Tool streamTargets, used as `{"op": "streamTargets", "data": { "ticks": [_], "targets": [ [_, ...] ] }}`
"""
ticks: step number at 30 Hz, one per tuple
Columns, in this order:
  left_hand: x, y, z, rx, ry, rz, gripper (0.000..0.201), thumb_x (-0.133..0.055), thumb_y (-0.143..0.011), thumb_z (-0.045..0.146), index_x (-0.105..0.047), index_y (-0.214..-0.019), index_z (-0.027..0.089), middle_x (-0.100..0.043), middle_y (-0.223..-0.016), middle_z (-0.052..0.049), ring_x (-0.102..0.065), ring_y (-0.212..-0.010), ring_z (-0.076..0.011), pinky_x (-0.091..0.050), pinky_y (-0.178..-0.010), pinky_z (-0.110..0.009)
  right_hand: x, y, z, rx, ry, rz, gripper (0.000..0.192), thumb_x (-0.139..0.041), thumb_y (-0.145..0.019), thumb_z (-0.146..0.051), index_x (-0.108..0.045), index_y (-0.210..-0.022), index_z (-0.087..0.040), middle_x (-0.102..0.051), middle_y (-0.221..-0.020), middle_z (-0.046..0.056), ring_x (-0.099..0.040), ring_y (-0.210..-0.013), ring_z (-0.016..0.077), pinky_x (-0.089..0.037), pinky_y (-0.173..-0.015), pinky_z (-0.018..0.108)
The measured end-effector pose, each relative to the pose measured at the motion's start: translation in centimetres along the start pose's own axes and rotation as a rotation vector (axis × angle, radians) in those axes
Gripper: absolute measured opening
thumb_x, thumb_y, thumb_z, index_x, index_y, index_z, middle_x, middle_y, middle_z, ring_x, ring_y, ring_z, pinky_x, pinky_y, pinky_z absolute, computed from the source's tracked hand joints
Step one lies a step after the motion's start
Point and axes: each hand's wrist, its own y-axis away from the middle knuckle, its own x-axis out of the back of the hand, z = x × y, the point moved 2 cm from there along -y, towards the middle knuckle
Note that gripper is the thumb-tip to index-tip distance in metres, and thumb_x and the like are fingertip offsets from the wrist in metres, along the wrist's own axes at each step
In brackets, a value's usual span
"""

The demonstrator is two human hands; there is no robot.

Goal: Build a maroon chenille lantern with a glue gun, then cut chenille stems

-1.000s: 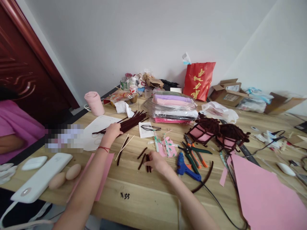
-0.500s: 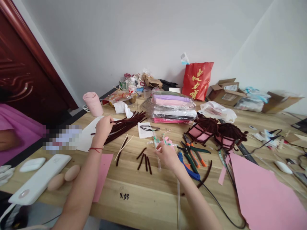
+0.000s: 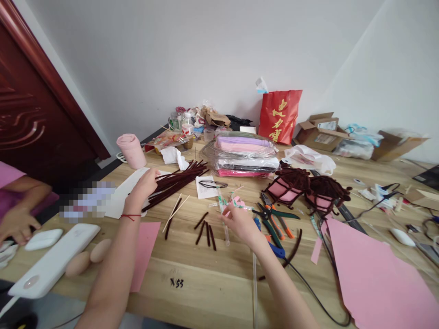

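My left hand (image 3: pixel 141 188) is closed at the left end of a bundle of dark brown pipe cleaners (image 3: pixel 181 180), fingertips pinching strands there. My right hand (image 3: pixel 238 222) hovers low over clear plastic strips with green marks (image 3: pixel 222 201) and a small pink piece (image 3: pixel 239 200). Its fingers are slightly bent and apart, and I see nothing gripped in them. Several short cut pipe cleaners (image 3: pixel 208 234) lie between the hands. Beside them are thin wooden sticks (image 3: pixel 176 213). Pliers (image 3: pixel 270 217) and a blue-handled tool (image 3: pixel 277 250) lie just right of my right hand.
Two brown lanterns with pink panels (image 3: pixel 287 187) stand at right, near a large pink sheet (image 3: pixel 373 269). Wrapped packs of coloured material (image 3: pixel 245 157) and a red bag (image 3: pixel 280 116) are behind. A power bank (image 3: pixel 56 260), two eggs (image 3: pixel 78 264) and another person's hand (image 3: pixel 17 224) are at left.
My left hand has shifted slightly left and down along the pipe cleaners. My right hand stays nearly in place. The other person's hand has come onto the table at left.
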Motion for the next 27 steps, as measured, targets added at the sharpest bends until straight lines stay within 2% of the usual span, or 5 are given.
{"op": "streamTargets", "data": {
  "ticks": [4,10,17,22,27],
  "targets": [
    [0.6,0.1,0.7,-0.049,0.061,0.048,0.018,-0.052,-0.08,0.006,-0.062,-0.091,0.016,-0.067,-0.099,-0.009,-0.062,-0.099,-0.0232,-0.047,-0.092,-0.032,-0.1,0.0,0.1,0.016,-0.027,0.005,0.014,-0.062,-0.09,-0.03,-0.066,-0.092,-0.017,-0.074,-0.093,0.011,-0.067,-0.088,0.021,-0.044,-0.076,0.028],
    [3.7,1.3,3.6,-0.142,0.198,0.305,0.019,-0.045,-0.09,0.019,-0.063,-0.098,0.016,-0.064,-0.11,-0.012,-0.058,-0.111,-0.0262,-0.041,-0.101,-0.035,-0.1,-0.2,0.4,0.067,-0.126,0.056,0.013,-0.063,-0.088,-0.029,-0.067,-0.086,-0.017,-0.073,-0.079,0.009,-0.066,-0.077,0.0214,-0.044,-0.072,0.03],
    [6.1,6.6,12.4,-0.299,0.568,0.555,0.028,-0.053,-0.093,0.038,-0.067,-0.109,0.019,-0.071,-0.1,-0.005,-0.066,-0.084,-0.0182,-0.049,-0.08,-0.026,0.7,0.3,-1.1,0.27,-0.424,0.172,0.022,-0.058,-0.091,-0.034,-0.071,-0.099,-0.019,-0.074,-0.096,0.008,-0.066,-0.083,0.0191,-0.05,-0.079,0.032],
    [4.7,12.5,19.4,-0.558,0.66,0.162,0.016,-0.062,-0.088,0.025,-0.076,-0.096,0.024,-0.077,-0.095,-0.005,-0.068,-0.084,-0.0201,-0.048,-0.081,-0.026,2.1,1.6,-2.6,0.42,-1.049,0.247,0.049,-0.07,-0.083,-0.044,-0.059,-0.126,-0.026,-0.069,-0.116,0.007,-0.065,-0.094,0.0187,-0.051,-0.088,0.035],
    [3.0,14.2,20.8,-0.64,0.699,-0.248,0.02,-0.065,-0.085,0.022,-0.079,-0.097,0.031,-0.078,-0.089,-0.005,-0.069,-0.078,-0.0229,-0.048,-0.073,-0.027,6.1,2.3,-0.3,0.374,-1.537,0.56,0.026,-0.071,-0.083,-0.048,-0.063,-0.091,-0.024,-0.061,-0.074,-0.003,-0.058,-0.072,0.0128,-0.05,-0.076,0.029]
  ]
}}
